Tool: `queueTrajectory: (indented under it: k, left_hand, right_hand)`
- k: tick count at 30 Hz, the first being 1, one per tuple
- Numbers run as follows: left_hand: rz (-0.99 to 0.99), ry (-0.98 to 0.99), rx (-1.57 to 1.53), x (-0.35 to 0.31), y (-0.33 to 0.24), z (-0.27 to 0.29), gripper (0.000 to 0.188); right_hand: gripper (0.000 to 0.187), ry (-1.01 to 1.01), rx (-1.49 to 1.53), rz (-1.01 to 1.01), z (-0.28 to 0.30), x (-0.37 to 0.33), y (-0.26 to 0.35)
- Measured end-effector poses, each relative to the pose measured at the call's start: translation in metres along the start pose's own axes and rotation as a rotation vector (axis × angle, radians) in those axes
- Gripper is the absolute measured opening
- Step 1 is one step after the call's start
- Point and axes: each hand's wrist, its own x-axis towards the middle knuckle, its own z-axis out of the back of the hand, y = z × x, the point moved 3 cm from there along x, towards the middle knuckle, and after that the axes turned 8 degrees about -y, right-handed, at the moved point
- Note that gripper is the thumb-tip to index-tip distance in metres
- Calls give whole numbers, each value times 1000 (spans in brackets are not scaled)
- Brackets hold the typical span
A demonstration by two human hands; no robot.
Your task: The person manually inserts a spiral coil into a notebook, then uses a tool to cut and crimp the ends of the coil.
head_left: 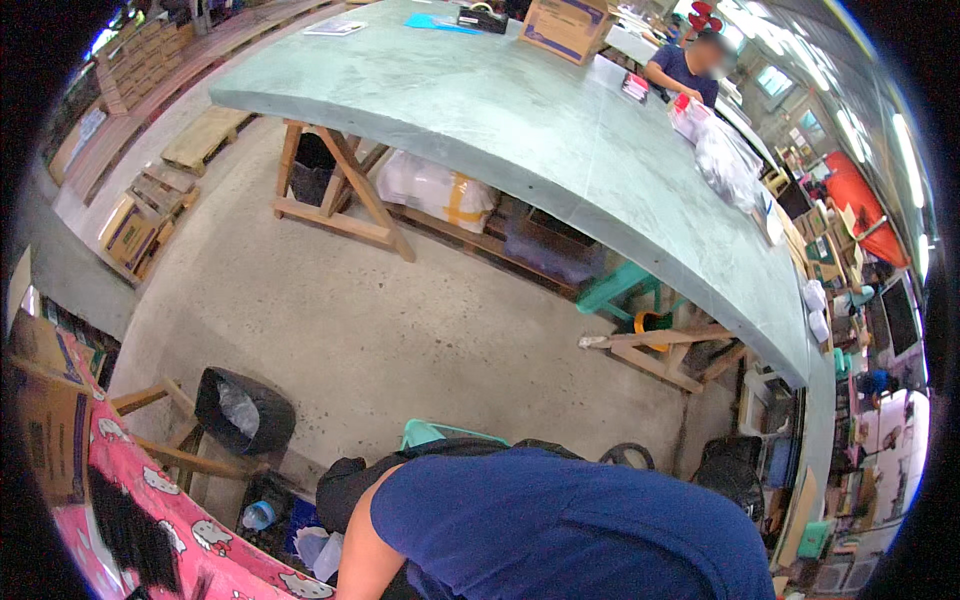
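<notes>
Neither of my hands shows. A navy shirt (pixel 560 520) fills the bottom of the picture, with a bare arm (pixel 370 550) running down from its sleeve and out past the lower edge. Whatever that arm's hand touches is cut off. Beside the arm, at lower left, lies a pink patterned cover (pixel 205 535) with a dark, blurred black thing (pixel 135 530) over it. Close to the cover are a clear bottle with a blue tint (pixel 258 515) and some crumpled white material (pixel 318 552).
A large grey-green table (pixel 430 80) on wooden trestles curves across the far side. Under it sit a wrapped white bundle (pixel 430 190) and a green stool (pixel 615 290). A black bin (pixel 243 410) stands at left. Far right, another person (pixel 685 70) sits at the table near plastic bags (pixel 725 160).
</notes>
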Motion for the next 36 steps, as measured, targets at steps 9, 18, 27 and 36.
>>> queueTrajectory:
  k: [9,18,27,36]
  left_hand:
    - [209,-189,2,-60,14,59,30]
    - [562,-908,-159,-184,82,80,30]
    - [496,-1474,-639,-203,76,1,48]
    - [470,-965,748,-161,15,19,35]
  right_hand:
    - [39,153,548,-402,-16,14,28]
    - [14,456,1135,-937,17,3,53]
    - [16,537,1358,-1221,1,25,104]
    - [17,606,1040,-548,-3,39,63]
